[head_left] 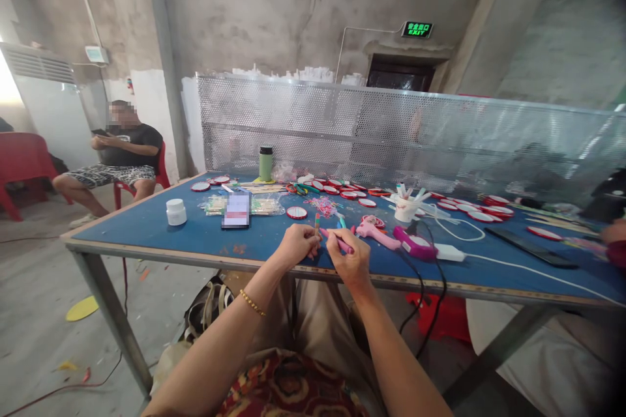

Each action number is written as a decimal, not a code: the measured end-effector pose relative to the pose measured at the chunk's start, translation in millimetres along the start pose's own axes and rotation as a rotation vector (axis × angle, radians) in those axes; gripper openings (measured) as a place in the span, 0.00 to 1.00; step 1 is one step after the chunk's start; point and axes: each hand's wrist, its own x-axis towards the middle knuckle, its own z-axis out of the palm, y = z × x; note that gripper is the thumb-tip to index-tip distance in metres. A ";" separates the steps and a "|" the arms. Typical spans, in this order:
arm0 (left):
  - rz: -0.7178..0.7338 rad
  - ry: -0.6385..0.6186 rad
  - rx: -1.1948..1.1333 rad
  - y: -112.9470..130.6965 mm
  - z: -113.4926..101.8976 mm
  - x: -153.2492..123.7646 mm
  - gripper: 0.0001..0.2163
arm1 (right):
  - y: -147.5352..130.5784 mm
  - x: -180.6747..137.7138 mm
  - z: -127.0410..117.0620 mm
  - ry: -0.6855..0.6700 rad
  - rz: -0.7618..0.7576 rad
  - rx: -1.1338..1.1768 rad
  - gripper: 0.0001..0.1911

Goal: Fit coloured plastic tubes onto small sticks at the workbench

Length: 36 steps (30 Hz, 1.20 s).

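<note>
My left hand (pixel 297 244) is closed round a thin coloured craft stick (pixel 317 224) that stands upright from its fingers at the near edge of the blue table (pixel 147 225). My right hand (pixel 348 255) is closed on a pink marker pen (pixel 336 242), whose tip points left towards the stick. The two hands are almost touching. Just beyond them lie a pink glue gun (pixel 374 231) and a magenta glue gun (pixel 415 243) with black cables.
Several red-rimmed round discs (pixel 297 212), a white cup of sticks (pixel 405 209), a white jar (pixel 176 212), a green flask (pixel 265 163), a phone (pixel 236 210) and a white charger (pixel 450 252) are on the table. A perforated metal screen (pixel 391 130) backs it. A person sits at far left on a red chair (pixel 159 176).
</note>
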 end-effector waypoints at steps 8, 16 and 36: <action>0.012 -0.001 0.003 -3.9 0.0 1.0 0.10 | -0.4 0.0 -0.1 0.006 0.008 -0.003 0.10; 0.026 0.002 -0.005 -5.4 0.7 1.9 0.10 | 0.3 0.2 0.1 0.011 -0.008 0.000 0.09; 0.000 -0.004 0.013 4.2 0.3 -3.3 0.10 | 0.6 0.9 1.2 -0.049 0.028 0.053 0.10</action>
